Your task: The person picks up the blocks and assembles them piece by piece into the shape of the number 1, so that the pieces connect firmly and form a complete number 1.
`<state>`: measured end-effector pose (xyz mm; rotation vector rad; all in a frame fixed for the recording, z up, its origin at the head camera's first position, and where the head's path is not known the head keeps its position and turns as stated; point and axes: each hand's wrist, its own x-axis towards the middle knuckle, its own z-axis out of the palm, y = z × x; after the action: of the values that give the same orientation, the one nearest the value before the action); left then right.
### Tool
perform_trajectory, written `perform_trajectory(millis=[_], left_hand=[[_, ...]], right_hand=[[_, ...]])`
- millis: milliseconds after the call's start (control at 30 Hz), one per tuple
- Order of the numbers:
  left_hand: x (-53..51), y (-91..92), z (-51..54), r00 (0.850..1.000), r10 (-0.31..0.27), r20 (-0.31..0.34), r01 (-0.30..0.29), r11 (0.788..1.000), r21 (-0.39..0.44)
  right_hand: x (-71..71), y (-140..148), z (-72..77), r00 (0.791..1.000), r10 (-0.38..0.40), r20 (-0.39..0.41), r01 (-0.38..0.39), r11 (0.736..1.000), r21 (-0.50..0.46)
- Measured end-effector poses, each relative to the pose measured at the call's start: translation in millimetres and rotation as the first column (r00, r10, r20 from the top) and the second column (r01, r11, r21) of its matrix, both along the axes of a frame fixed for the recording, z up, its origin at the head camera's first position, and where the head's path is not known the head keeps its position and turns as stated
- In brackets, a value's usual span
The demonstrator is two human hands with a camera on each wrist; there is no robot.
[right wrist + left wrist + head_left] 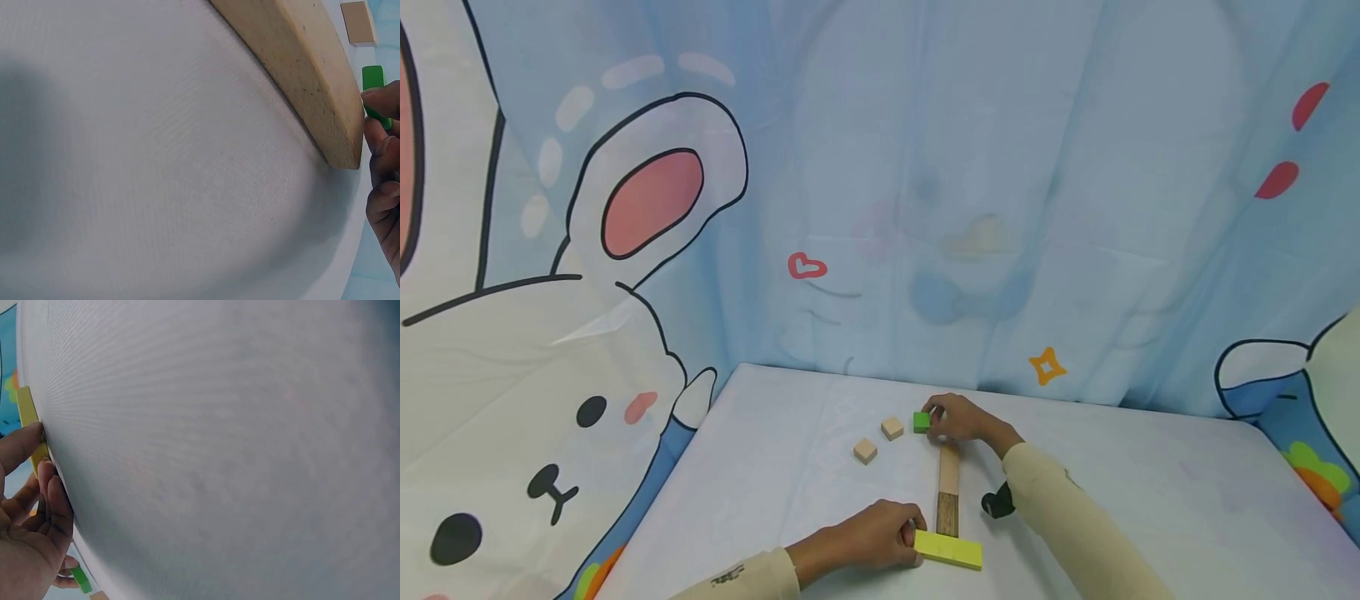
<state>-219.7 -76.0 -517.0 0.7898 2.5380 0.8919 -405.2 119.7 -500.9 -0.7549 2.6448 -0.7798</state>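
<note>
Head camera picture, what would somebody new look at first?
Probably the huge cartoon rabbit filling the picture's left side. Then the bright yellow rectangular block near the bottom, held at one end by the left hand, and the small green block farther back, pinched by the right hand.

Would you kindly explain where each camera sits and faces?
Head: on the head, facing forward and down at the table; left hand, right hand, sleeves show.
Left wrist: worn there, facing table and yellow block; both hands show.
Right wrist: likewise, facing table and wooden block; right hand shows.
Head and left wrist share the yellow block.
</note>
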Motion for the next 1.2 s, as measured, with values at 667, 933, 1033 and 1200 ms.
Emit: perform_trajectory(millis=[667,933,1033,1200], left_hand=[[0.2,0.8,-0.5,1.0,0.015,0.016,-0.015,1.0,-0.007],[0.1,1.0,1.1,1.0,0.009,0.007,-0.009,1.0,-0.013],[-0.4,0.9,0.9,1.0,0.006,0.0,-0.006,1.0,-0.015],[0.1,0.9,0.8,1.0,0.012,0.011,-0.012,1.0,-0.01]], right_hand=[[6.3,12.0,4.2,1.0,0.01,0.0,-0.01,1.0,0.001],[6.5,18.2,4.8,1.0,0.026,-0.017,-0.026,0.999,-0.018],[7.7,20.2,7.2,0.999,0.034,-0.022,-0.034,0.999,-0.025],[9.3,24.3,10.3,0.999,0.034,-0.008,-0.034,0.999,-0.035]])
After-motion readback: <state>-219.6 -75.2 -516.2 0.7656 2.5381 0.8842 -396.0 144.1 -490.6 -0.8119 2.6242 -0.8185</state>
